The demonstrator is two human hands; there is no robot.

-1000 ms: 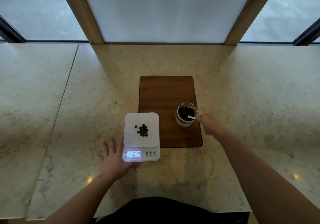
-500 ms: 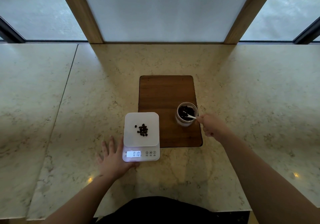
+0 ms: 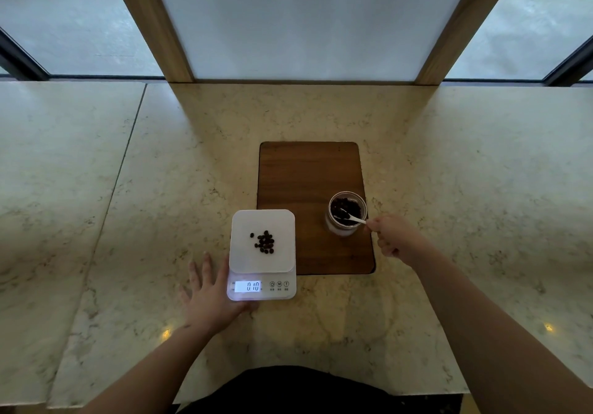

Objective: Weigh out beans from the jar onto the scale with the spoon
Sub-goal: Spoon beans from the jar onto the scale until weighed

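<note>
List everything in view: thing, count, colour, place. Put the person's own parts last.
scale: one, white, on the counter at the board's near-left corner; lit display shows 0 1 0
beans on the scale: a small pile plus one apart to its left, dark, middle of the platform
jar: one, clear glass, open, on the board's right side, dark beans inside
spoon: one, white, bowl down in the jar, handle leaning right
board: one, dark brown wood, centre of the counter
counter: pale marbled stone, seam on the left
window frame posts: two, light wood, either side of a white panel
left hand: flat on the counter, against the scale's near-left corner
right hand: pinching the spoon's handle end
</note>
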